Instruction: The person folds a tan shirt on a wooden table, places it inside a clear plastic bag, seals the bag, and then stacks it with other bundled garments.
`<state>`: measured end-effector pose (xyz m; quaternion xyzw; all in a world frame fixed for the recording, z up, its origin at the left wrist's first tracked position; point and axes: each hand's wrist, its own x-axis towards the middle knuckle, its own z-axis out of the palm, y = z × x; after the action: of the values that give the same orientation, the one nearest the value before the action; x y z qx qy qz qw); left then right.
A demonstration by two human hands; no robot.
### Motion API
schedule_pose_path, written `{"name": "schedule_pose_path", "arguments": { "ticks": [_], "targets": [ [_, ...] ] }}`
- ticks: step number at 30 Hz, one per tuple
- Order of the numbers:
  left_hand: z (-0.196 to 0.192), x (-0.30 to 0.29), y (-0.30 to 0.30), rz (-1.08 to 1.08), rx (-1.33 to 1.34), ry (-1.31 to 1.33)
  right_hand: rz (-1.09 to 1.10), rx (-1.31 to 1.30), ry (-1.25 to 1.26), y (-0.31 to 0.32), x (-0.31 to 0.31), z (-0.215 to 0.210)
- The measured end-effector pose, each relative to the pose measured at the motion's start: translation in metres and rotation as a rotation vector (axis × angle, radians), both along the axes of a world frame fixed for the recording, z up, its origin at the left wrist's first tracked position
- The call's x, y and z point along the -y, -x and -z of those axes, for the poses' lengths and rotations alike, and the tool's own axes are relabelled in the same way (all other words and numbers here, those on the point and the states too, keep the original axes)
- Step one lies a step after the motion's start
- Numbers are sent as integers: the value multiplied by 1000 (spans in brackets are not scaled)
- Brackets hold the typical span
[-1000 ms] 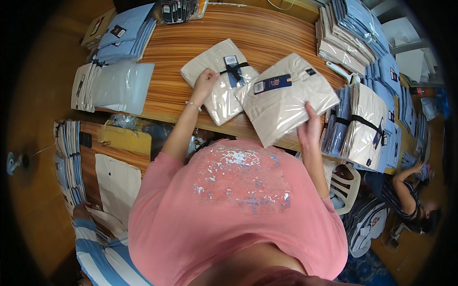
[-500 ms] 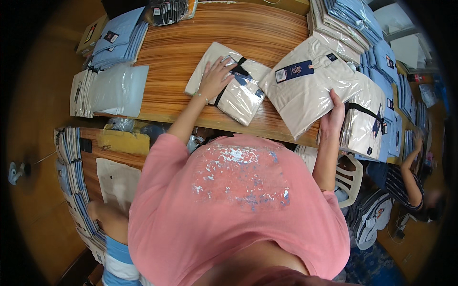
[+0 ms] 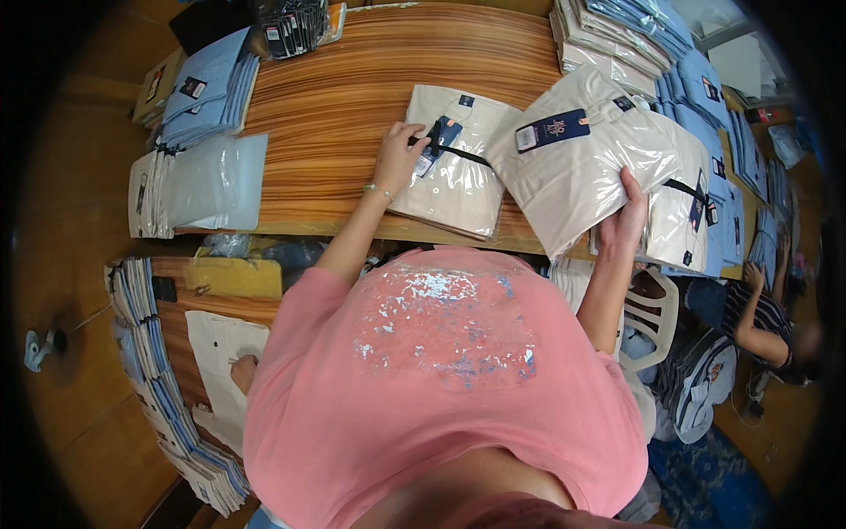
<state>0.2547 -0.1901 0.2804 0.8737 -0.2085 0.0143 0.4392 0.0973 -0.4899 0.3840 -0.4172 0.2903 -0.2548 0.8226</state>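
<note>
My right hand (image 3: 626,222) grips the lower right edge of a folded cream garment (image 3: 564,181) in a clear plastic bag, held tilted above the table. A dark blue hang tag (image 3: 552,130) shows through its film. To its left lies a bundle of cream garments in clear bags (image 3: 476,189), tied round with a black band (image 3: 464,157). My left hand (image 3: 399,161) is at the bundle's left edge, its fingers closed on the band beside another blue tag. The held garment partly covers a second banded cream bundle (image 3: 671,207) at the right.
Light blue garments (image 3: 207,93) and clear-bagged packs (image 3: 198,185) stand at the left of the wood-grain table (image 3: 352,62). Cream and blue stacks (image 3: 608,44) fill the far right. A co-worker's hand (image 3: 244,373) rests on cream cloth at lower left; another person (image 3: 758,326) works at right.
My left hand has gone from lying flat on the bundle to closing on its band. The bundle has turned and shifted right. My right hand still holds the bagged garment.
</note>
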Motion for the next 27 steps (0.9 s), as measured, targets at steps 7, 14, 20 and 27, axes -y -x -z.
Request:
{"name": "schedule_pose_path", "arguments": {
  "ticks": [7, 14, 20, 27],
  "targets": [
    [-2, 12, -5, 52, -219, 241, -246, -146, -171, -13, -18, 48],
    [-76, -2, -9, -85, 117, 258, -228, -219, -143, -6, -17, 62],
    [-50, -11, -8, -32, 342, -136, -212, -66, -4, -9, 6, 1],
    [-4, -19, -36, -120, -221, 500, -247, 94, -69, -38, -16, -42]
  ]
}}
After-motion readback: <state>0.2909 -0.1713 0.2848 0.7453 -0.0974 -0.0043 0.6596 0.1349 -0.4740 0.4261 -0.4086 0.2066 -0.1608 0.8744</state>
